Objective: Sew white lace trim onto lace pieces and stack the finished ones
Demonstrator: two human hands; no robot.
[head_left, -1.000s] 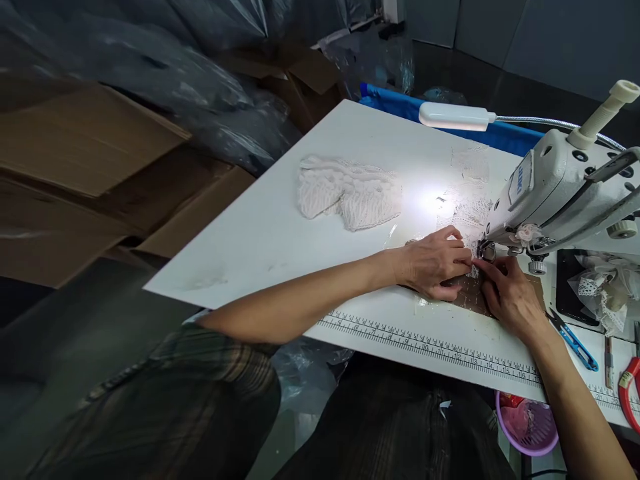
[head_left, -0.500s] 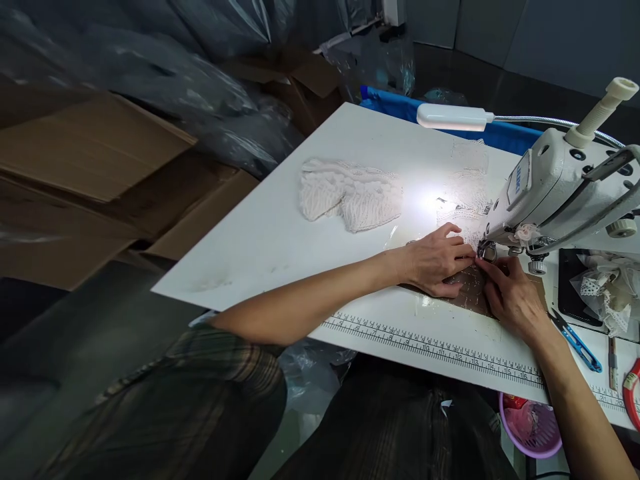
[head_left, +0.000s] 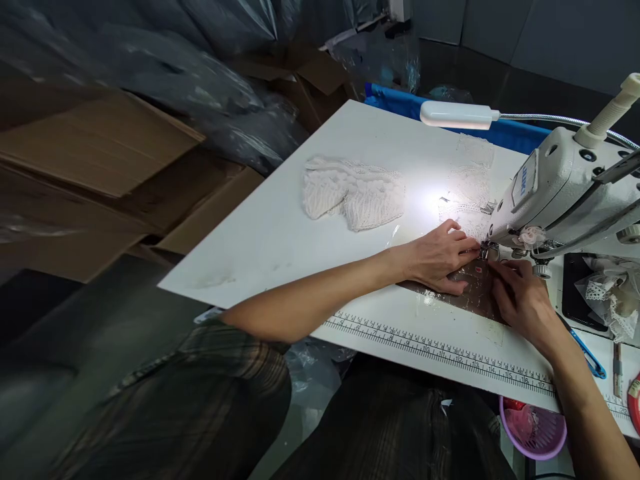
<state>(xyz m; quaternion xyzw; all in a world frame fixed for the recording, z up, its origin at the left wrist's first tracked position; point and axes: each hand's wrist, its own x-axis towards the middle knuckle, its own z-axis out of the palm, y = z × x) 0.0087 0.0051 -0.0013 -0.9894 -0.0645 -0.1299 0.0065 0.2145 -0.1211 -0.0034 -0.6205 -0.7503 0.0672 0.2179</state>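
The white sewing machine (head_left: 565, 173) stands at the table's right, with its presser foot (head_left: 485, 251) lowered between my two hands. My left hand (head_left: 443, 257) lies with fingers stretched towards the foot and thumb apart, against the near edge of white lace fabric (head_left: 467, 217). To the foot's right is my right hand (head_left: 525, 293), its index finger reaching to the foot and its thumb spread lower down. Both hands rest over a shiny brown plate (head_left: 475, 293). Whatever lies right under the fingertips is hidden.
A ruffled white lace piece (head_left: 355, 190) lies on the white table (head_left: 280, 247). A lamp (head_left: 457, 115) hangs above. Blue snips (head_left: 590, 353), a black tray (head_left: 575, 293) with lace scraps and a printed ruler (head_left: 425, 347) are on the right. A purple basket (head_left: 537, 433) sits below the edge.
My right hand has drawn slightly right, away from my left fingertips, and a small red mark on the brown plate now shows between them. The whole view has shifted a little.
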